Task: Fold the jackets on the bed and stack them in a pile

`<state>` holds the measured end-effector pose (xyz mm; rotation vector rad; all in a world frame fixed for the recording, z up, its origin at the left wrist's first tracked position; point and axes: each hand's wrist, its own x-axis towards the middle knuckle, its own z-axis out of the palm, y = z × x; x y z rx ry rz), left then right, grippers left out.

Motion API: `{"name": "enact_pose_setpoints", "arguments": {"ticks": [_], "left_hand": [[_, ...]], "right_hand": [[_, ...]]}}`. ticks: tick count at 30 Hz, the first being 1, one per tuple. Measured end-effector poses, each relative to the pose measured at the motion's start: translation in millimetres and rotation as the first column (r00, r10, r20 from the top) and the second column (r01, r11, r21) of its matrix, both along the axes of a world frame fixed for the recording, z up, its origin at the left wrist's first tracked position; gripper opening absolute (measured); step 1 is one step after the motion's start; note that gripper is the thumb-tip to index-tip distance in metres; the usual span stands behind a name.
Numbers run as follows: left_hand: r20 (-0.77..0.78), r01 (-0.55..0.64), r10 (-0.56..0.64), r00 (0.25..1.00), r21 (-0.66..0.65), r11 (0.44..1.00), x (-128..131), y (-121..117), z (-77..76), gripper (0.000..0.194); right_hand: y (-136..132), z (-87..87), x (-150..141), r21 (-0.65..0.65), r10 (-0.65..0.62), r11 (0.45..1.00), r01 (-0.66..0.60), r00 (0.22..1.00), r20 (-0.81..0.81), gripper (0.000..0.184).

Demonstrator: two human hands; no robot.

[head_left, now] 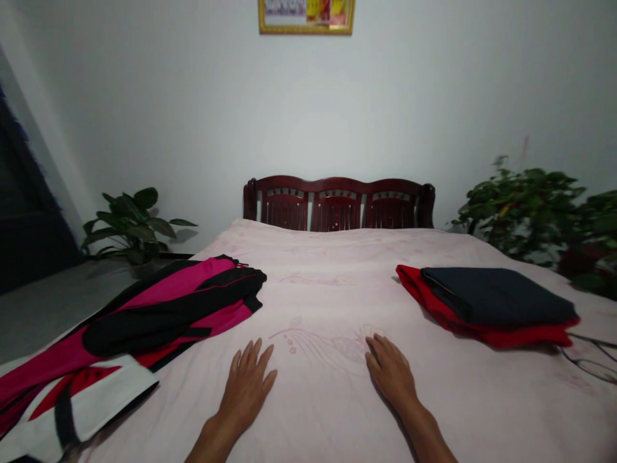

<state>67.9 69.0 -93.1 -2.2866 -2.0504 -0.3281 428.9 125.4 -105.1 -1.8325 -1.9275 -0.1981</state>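
My left hand (247, 384) lies flat on the pale pink bedsheet (332, 276), fingers stretched out and holding nothing. My right hand (389, 372) rests palm down on the sheet a little to the right, fingers together and extended, also empty. To the left of my left hand lies a loose pile of pink, black, red and white clothes (144, 321). At the right sits a folded dark garment (496, 294) on top of a folded red garment (482, 331). Neither hand touches any clothing.
A dark red wooden headboard (339, 202) stands at the far end of the bed. Leafy plants stand at the left (130, 225) and right (530, 212). A framed picture (306, 16) hangs on the white wall. A thin cable (592, 357) lies at the right edge.
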Motion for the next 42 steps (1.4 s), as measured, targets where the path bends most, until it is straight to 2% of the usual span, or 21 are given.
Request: {"name": "enact_pose_setpoints", "arguments": {"ticks": [9,23,30,35,42], "left_hand": [[0.004,0.01,-0.01,1.0,0.043,0.999,-3,2,-6.7,0.052],[-0.005,0.003,-0.003,1.0,0.016,1.0,-2,1,-1.7,0.052],[0.002,0.022,-0.022,1.0,0.054,0.998,-5,2,-5.9,0.051],[0.014,0.028,-0.029,0.999,0.04,0.999,-5,6,-5.1,0.051],[0.046,0.059,-0.063,0.997,0.077,0.995,-11,12,-10.2,0.05]], "right_hand": [[-1,1.3,-1,-0.031,-0.018,0.999,0.018,1.0,0.005,0.045],[0,3.3,0,-0.037,-0.012,0.999,0.01,0.998,-0.063,0.044],[1,2.7,1,-0.006,-0.004,1.0,0.003,0.995,-0.095,0.043],[0,6.7,1,-0.041,-0.009,0.999,0.004,0.992,-0.122,0.044],[-1,4.5,-1,-0.019,-0.01,1.0,0.008,0.995,-0.098,0.043]]}}
